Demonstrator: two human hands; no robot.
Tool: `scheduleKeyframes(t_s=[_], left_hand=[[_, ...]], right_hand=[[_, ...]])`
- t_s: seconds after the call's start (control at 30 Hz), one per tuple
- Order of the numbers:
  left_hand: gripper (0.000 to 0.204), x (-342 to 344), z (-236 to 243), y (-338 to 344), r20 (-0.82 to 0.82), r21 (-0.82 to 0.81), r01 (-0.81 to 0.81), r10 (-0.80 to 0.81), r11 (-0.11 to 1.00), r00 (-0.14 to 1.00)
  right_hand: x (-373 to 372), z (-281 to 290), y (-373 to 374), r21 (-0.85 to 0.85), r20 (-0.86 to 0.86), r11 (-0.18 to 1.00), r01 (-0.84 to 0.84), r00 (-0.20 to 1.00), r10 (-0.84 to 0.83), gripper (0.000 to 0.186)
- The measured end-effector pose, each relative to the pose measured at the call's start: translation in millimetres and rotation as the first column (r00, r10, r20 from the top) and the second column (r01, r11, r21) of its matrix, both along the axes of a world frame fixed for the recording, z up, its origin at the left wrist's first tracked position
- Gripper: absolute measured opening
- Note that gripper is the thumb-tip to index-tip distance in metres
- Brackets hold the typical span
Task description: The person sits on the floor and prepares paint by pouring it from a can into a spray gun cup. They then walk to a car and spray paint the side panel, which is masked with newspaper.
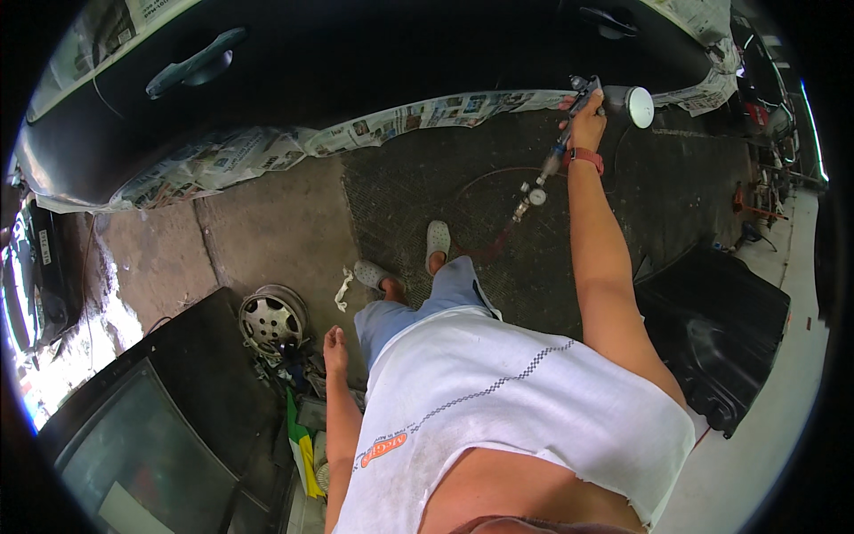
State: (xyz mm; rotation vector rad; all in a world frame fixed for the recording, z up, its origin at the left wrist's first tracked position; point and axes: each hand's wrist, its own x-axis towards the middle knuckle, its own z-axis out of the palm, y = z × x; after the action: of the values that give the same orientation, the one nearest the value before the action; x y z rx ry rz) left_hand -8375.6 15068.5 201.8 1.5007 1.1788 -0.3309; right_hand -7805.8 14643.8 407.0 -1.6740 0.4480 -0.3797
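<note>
My right hand (587, 123) grips a spray gun (583, 89) at the end of my outstretched arm, close to the lower side of a black car body (400, 62). A round cup (639, 107) with a white end sticks out to the gun's right. Below the grip hang a fitting with a round pressure gauge (537, 196) and a reddish air hose (489, 254) that trails over the floor. Newspaper sheets (382, 129) line the car's bottom edge. At my left side my left hand (335, 347) hangs low, loosely curled, with nothing visible in it.
An alloy wheel (271, 320) lies left of my feet, beside a dark panel with glass (151, 436). A crumpled white scrap (344, 290) is on the floor. To my right rests a black moulded panel (721, 329); farther off stands orange equipment (756, 205).
</note>
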Motion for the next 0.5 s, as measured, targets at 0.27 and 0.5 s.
scheduleKeyframes(t_s=[0.27, 0.5], left_hand=[[0.050, -60.1, -14.7, -4.3, -0.138, -0.003, -0.070, 0.069, 0.998, 0.988], [0.051, -92.2, -24.7, 13.2, -0.078, -0.043, -0.248, 0.244, 0.968, 0.967]], right_hand=[[-36.5, 16.5, 104.0, 0.171, -0.049, 0.968, -0.184, 0.980, 0.195, 0.059], [-110.5, 8.6, 278.9, 0.194, -0.059, 0.802, -0.565, 0.809, 0.584, 0.057]])
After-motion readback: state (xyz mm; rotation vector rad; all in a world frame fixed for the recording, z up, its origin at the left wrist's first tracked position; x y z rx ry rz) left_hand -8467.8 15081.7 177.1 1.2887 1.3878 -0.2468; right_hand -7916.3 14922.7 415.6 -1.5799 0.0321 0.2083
